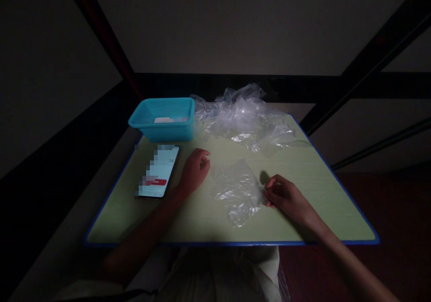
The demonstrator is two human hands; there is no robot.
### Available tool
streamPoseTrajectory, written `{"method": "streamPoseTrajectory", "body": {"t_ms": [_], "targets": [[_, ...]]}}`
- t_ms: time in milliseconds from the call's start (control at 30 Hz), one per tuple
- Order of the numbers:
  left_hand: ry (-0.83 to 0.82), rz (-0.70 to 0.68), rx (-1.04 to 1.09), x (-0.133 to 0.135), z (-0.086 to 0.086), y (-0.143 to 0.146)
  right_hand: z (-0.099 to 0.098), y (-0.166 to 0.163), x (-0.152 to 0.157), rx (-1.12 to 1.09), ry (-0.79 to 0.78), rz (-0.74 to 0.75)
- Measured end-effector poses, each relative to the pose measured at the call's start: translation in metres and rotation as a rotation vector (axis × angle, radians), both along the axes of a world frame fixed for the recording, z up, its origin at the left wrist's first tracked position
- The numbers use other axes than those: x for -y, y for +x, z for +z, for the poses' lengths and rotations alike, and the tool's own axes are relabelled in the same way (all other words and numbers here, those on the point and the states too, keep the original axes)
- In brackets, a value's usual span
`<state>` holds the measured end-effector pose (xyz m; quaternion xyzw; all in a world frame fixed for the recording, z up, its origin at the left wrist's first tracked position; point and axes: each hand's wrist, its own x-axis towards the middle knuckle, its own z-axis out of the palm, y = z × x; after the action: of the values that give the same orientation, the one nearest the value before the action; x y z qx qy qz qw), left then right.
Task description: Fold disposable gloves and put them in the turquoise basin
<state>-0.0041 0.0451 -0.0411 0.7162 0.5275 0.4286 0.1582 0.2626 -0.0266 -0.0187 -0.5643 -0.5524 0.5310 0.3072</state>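
A clear plastic bag lies crumpled on the pale green table in front of me. My right hand pinches the bag's right edge with its fingers closed. My left hand rests on the table to the left of the bag, fingers curled loosely, holding nothing that I can see. It lies just right of a phone with a lit screen.
A teal plastic tub with something white inside stands at the table's far left. A heap of clear plastic bags lies at the far middle. The table has a blue rim. Dark metal beams run behind it.
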Motion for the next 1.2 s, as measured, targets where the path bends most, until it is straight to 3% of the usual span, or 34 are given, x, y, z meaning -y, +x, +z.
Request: {"method": "streamPoseTrajectory", "body": {"t_ms": [200,333,433,600,733,933,1200], "targets": [[0.016,-0.105,-0.033,0.028,0.013,0.012,0.001,-0.007,0.029,-0.100,-0.007,0.128],[-0.022,-0.393,-0.220,0.068,0.026,0.032,-0.002,0.004,0.028,-0.073,0.113,0.235],[-0.037,-0.497,-0.348,0.087,0.026,0.044,0.000,0.007,0.024,0.161,0.368,0.286],[-0.032,-0.511,-0.341,0.090,0.020,0.047,0.002,0.010,0.014,0.766,1.007,0.431],[0.006,-0.480,-0.290,0.090,0.022,0.041,0.001,0.011,0.005,0.962,1.258,0.589],[0.062,-0.426,-0.324,0.095,0.020,0.036,0.000,0.005,-0.002,0.914,1.286,0.753],[0.211,-0.353,-0.580,0.104,0.016,0.034,-0.006,-0.008,0.012,0.849,1.203,0.625]]}}
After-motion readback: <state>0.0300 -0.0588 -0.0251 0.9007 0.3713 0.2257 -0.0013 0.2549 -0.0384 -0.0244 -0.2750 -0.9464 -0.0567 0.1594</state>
